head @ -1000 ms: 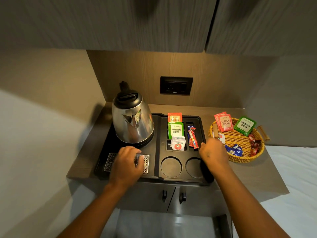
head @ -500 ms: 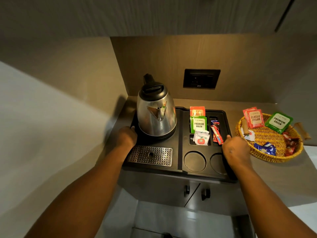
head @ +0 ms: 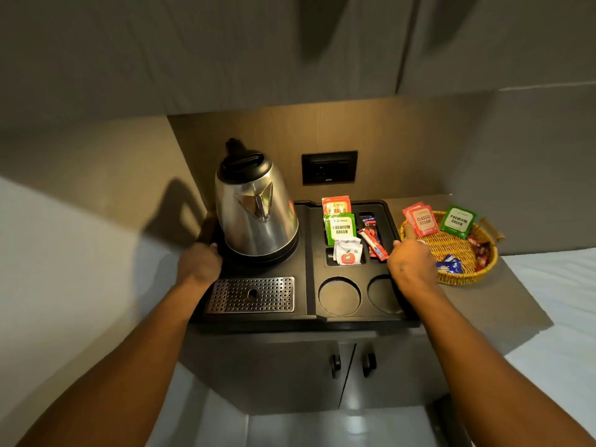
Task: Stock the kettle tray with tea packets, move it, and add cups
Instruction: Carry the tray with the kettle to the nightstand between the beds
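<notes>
Gripping the black kettle tray [head: 306, 253] at both side edges, the left hand [head: 200, 264] curls over its left rim beside the steel kettle [head: 256, 208], and the right hand [head: 411, 264] closes on the right rim. On the counter [head: 503, 304], the tray holds green tea packets [head: 340, 227], an orange packet [head: 335, 204] and red sachets [head: 374, 241]. Two round cup wells [head: 338, 295] sit empty. A wicker basket [head: 451, 250] lies just right.

black tray [head: 306, 262], silver kettle [head: 258, 214], yellow woven basket [head: 458, 253]
</notes>
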Demonstrator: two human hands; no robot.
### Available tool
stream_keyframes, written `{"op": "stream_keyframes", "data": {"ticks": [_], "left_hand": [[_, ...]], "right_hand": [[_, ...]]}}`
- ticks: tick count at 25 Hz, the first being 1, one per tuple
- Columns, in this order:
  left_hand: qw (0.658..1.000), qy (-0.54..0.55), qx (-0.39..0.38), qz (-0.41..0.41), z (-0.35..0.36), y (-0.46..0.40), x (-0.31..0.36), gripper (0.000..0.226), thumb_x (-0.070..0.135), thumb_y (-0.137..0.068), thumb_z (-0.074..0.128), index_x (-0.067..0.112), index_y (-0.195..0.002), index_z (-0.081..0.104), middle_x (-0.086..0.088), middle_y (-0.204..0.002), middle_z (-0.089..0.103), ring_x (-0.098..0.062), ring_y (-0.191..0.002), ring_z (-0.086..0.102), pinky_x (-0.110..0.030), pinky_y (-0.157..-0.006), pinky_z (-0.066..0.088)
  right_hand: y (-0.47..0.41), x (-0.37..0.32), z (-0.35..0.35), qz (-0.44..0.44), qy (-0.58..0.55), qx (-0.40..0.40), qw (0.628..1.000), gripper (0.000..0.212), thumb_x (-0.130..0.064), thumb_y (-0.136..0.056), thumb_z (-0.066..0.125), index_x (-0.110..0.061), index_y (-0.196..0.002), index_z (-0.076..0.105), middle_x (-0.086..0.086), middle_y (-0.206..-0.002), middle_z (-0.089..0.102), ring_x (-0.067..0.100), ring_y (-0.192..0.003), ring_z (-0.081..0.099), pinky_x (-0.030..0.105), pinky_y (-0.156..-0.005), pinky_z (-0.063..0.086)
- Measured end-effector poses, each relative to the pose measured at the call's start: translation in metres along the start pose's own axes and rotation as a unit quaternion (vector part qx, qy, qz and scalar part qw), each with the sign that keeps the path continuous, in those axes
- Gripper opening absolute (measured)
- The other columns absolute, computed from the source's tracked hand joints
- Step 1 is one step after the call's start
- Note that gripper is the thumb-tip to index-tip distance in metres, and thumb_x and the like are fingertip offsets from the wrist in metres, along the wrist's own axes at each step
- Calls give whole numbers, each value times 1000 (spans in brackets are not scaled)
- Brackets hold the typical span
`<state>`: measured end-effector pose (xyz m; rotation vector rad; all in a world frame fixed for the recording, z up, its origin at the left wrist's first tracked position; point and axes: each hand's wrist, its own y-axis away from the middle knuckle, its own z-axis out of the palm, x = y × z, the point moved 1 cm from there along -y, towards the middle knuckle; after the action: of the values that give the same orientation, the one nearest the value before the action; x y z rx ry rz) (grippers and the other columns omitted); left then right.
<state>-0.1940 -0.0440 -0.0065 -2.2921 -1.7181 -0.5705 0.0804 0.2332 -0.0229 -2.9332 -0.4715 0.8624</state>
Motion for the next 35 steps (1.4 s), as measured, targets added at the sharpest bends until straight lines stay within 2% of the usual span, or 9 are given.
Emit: {"op": "stream_keyframes", "data": {"ticks": [6,9,12,14,17,19,22,27,35], "left_hand": [[989,-71,-7,126,-15,44,86,33,23,-103,44,0,-94,67,-20,-95,65,-35,-87,60,-38,-70,42],[988,-8,-21,151,6,93,149,39,28,-102,46,-5,-100,67,-29,-103,65,-42,-89,60,-37,-70,41],[973,-17,-53,225,44,168,210,42,31,-103,45,-2,-87,64,-27,-99,66,-35,-74,55,-37,-67,43],[945,-39,-82,314,77,230,252,42,28,-104,42,-4,-90,65,-27,-98,67,-40,-83,61,-39,-72,48],[875,-93,-112,462,123,341,318,42,21,-106,36,-7,-103,67,-29,-109,67,-44,-102,62,-40,-82,48],[838,-106,-129,520,147,416,353,45,21,-107,32,-9,-106,66,-31,-114,65,-46,-107,60,-44,-88,47],[822,-53,-188,536,179,515,394,45,25,-106,35,-9,-107,64,-31,-117,62,-47,-109,57,-43,-88,46],[789,6,-268,553,230,673,458,41,30,-104,42,-4,-96,64,-28,-106,66,-40,-86,59,-36,-67,40],[731,24,-281,621,358,875,625,43,31,-102,43,-6,-100,64,-32,-108,64,-48,-98,59,-40,-75,45]], "right_hand": [[7,61,-88,74,-22,48,996,32,-30,-96,48,-4,-98,67,19,-97,68,34,-82,63,34,-64,43],[30,135,-146,123,-31,68,990,33,-32,-93,51,-4,-98,66,20,-98,68,35,-81,64,32,-61,41],[74,231,-216,166,-28,118,979,32,-29,-93,49,-2,-94,67,21,-96,68,38,-82,64,31,-61,41],[117,301,-266,211,-13,157,965,31,-27,-93,48,-2,-93,66,22,-96,67,40,-83,63,32,-62,41],[191,399,-336,290,21,202,935,30,-24,-94,46,-1,-94,65,23,-97,66,41,-85,62,34,-64,41],[243,454,-376,345,37,225,911,29,-23,-94,45,-1,-94,64,23,-98,65,41,-85,61,33,-64,40],[311,517,-425,409,55,251,875,25,-19,-92,48,-2,-89,65,23,-94,66,37,-77,60,32,-62,41],[398,616,-491,492,74,294,816,28,-21,-94,49,1,-90,65,24,-92,67,37,-81,62,31,-62,40],[389,830,-589,536,105,359,757,31,-20,-95,48,5,-91,66,26,-95,67,42,-86,63,35,-67,46]]}}
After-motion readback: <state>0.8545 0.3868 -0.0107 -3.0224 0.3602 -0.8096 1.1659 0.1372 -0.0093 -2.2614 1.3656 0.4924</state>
